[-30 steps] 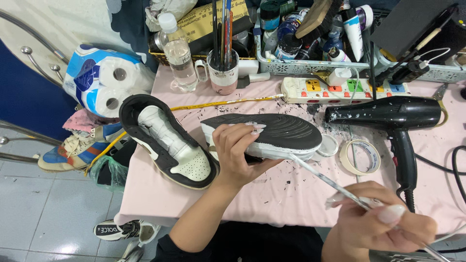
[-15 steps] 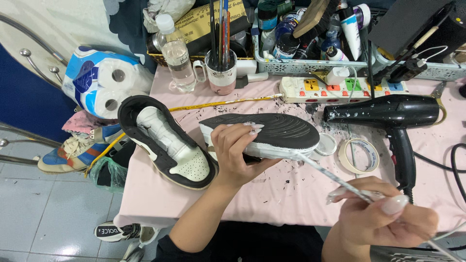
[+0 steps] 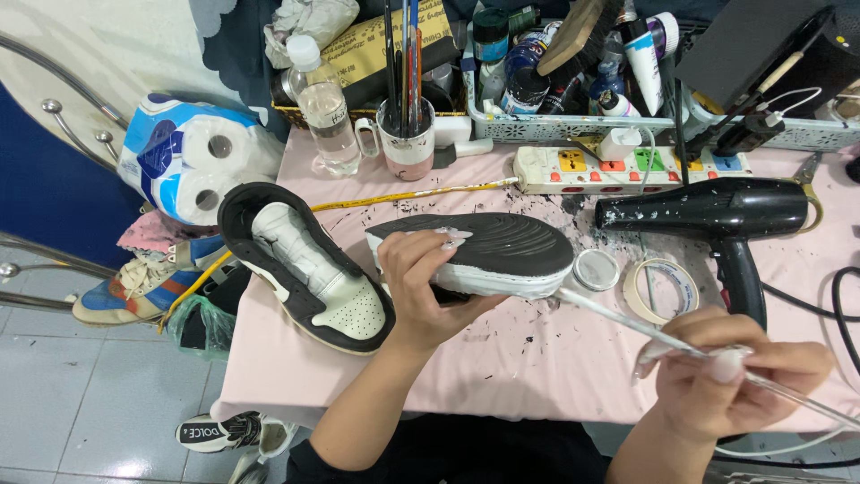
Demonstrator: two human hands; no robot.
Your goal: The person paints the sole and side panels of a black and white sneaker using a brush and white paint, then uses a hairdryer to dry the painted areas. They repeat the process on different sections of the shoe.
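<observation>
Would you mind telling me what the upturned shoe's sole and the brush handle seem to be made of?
Shoe sole: likely dark matte rubber, judging by its fine moulded ridges; the white edge below looks painted. Brush handle, held by the right hand: clear and glossy, probably acrylic plastic. The left hand steadies the shoe.

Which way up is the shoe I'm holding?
Upside down: the shoe shows its dark ribbed sole facing up, gripped by the left hand.
</observation>
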